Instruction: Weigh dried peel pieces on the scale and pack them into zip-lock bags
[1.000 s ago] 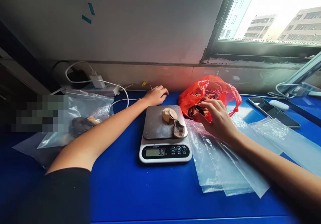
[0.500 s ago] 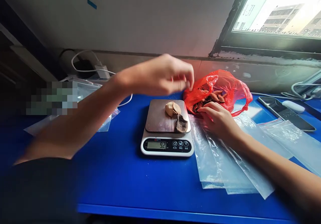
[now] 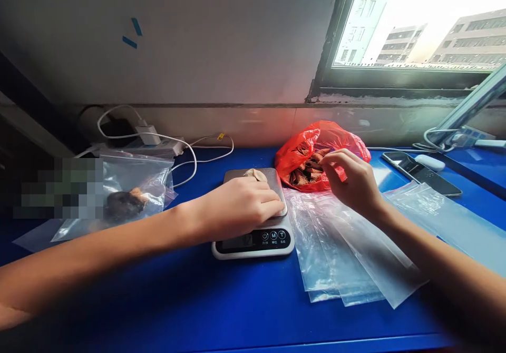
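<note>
My left hand reaches across the kitchen scale, its fingers curled down at the right side of the metal plate. What those fingers hold, if anything, is hidden beneath them. Behind the knuckles a pale beige dried piece lies on the plate; the dark wrinkled piece seen earlier is covered. At the mouth of a red plastic bag, my right hand has thumb and fingers drawn together by brown dried pieces. Whether a piece is between its fingertips is not clear.
Several clear zip bags lie overlapping right of the scale. Farther right are a phone and a white oval object. At left, a clear bag holds dark contents, near a white cable and charger.
My left hand has come down from above the scale onto its plate. My right hand has lifted slightly along the red bag's opening. The camera view has shifted.
</note>
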`<state>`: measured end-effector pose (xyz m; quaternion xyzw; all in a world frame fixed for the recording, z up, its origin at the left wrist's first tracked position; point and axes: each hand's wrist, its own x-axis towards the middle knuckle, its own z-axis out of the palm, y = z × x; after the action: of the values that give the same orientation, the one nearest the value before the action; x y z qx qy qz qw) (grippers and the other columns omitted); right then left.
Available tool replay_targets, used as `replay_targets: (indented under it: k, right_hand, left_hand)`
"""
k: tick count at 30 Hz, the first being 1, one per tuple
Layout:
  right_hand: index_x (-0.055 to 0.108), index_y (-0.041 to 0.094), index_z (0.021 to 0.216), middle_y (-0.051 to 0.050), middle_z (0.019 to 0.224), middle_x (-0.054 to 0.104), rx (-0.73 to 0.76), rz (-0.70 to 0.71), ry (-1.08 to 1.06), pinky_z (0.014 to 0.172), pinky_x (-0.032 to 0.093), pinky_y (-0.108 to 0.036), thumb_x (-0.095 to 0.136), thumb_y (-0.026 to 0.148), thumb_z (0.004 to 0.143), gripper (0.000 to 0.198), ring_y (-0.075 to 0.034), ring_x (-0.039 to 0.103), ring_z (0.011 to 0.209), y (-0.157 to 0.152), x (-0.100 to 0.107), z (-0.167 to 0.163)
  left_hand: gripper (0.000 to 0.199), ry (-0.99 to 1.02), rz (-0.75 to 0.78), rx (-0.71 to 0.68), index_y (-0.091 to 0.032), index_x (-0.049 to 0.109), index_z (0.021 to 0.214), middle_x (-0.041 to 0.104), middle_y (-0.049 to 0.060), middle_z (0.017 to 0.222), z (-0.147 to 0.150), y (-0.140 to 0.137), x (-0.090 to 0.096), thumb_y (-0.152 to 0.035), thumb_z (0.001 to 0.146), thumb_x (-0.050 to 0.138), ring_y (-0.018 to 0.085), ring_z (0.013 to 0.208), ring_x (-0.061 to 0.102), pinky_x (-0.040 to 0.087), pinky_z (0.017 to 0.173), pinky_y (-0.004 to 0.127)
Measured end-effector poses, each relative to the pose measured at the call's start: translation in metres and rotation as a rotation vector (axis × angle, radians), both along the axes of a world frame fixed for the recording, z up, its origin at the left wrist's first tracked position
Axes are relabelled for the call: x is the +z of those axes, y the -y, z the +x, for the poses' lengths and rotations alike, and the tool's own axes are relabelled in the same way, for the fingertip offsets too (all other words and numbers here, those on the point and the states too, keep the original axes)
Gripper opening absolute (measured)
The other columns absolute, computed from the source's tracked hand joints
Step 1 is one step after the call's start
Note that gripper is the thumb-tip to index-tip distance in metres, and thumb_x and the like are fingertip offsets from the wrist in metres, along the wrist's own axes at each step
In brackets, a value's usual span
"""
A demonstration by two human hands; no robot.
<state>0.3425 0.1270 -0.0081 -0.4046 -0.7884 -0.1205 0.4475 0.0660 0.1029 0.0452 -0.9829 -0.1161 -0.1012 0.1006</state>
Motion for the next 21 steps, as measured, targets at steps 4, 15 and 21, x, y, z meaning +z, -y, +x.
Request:
replay_targets:
  k: [4, 15, 21]
  right_hand:
    - [0.063, 0.022, 0.089, -0.008, 0.084, 0.073, -0.12, -0.006, -0.033, 0.068, 0.052, -0.034, 0.048, 0.022, 0.093, 0.015, -0.02, 0.068, 0.076, -0.003, 0.001, 0.01]
    - [0.066, 0.019, 0.091, -0.01, 0.087, 0.072, -0.177, -0.101, 0.014, 0.067, 0.051, -0.035, 0.048, 0.016, 0.08, 0.021, -0.023, 0.066, 0.077, -0.016, -0.006, 0.018]
    - [0.064, 0.021, 0.089, -0.01, 0.091, 0.072, -0.149, -0.079, -0.03, 0.073, 0.052, -0.037, 0.046, 0.016, 0.087, 0.019, -0.022, 0.066, 0.081, -0.018, -0.004, 0.027]
  left_hand:
    - [0.024, 0.085, -0.035, -0.084, -0.017, 0.069, 0.101, 0.076, 0.007, 0.098, 0.004, -0.002, 0.005, -0.005, 0.095, 0.049, 0.018, 0.091, 0.071, 0.055, 0.087, 0.029]
    - [0.03, 0.196, -0.27, -0.08, -0.017, 0.069, 0.1, 0.074, 0.005, 0.104, 0.094, -0.043, 0.03, 0.003, 0.09, 0.049, 0.015, 0.093, 0.068, 0.054, 0.086, 0.029]
    - [0.031, -0.092, -0.091, 0.092, -0.028, 0.074, 0.099, 0.073, 0.0, 0.113, 0.119, -0.098, 0.029, -0.003, 0.083, 0.065, 0.018, 0.108, 0.064, 0.049, 0.093, 0.026]
